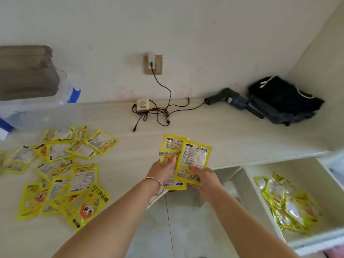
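Observation:
Both hands hold yellow snack packets above the front edge of the pale table. My left hand, with a bracelet at the wrist, grips a small stack of packets. My right hand pinches one packet that overlaps the stack, its printed back toward me. Several more yellow packets lie scattered flat on the table at the left. An open drawer at the lower right holds a pile of the same packets.
A clear plastic box with blue latches stands at the back left. A tangle of black cables and a small charger lie mid-table below a wall socket. A black handheld tool and dark folded cloth sit back right.

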The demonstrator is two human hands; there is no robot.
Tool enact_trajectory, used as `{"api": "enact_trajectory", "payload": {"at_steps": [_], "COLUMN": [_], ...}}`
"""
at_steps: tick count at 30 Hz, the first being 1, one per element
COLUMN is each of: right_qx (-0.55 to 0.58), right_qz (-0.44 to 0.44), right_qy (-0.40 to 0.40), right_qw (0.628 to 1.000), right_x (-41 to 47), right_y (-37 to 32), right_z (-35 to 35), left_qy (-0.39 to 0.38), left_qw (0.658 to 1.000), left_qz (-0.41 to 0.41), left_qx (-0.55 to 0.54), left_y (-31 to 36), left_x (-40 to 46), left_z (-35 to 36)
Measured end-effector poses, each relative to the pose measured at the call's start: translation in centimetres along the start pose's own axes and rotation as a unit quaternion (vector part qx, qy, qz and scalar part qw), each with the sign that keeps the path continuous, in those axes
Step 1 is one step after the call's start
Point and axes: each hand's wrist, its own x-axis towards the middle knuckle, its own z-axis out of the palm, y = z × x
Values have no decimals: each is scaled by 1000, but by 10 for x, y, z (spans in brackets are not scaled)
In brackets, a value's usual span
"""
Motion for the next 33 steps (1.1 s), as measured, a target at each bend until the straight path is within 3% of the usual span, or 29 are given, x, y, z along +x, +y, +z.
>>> {"api": "enact_trajectory", "payload": {"at_steps": [5,15,24,30,33], "right_qx": [80,167,231,235,203], "right_qz": [-6,39,103,160,190], "right_qy": [59,172,266,337,339], "right_qw": [995,970,930,898,899], "right_x": [-8,-16,15,63,86], "right_y": [-12,-11,19,43,56], "right_z": [-113,-293,-377,-417,-426], "left_qy": [-89,-161,-220,-200,-196], "left_qw": [994,982,947,926,915], "left_qz": [-47,-70,-109,-152,-166], "left_qx": [-39,73,208,284,312], "left_y": [6,-30,-63,-65,-82], "left_x": [0,24,71,115,143], "left_z": [109,303,407,447,462]}}
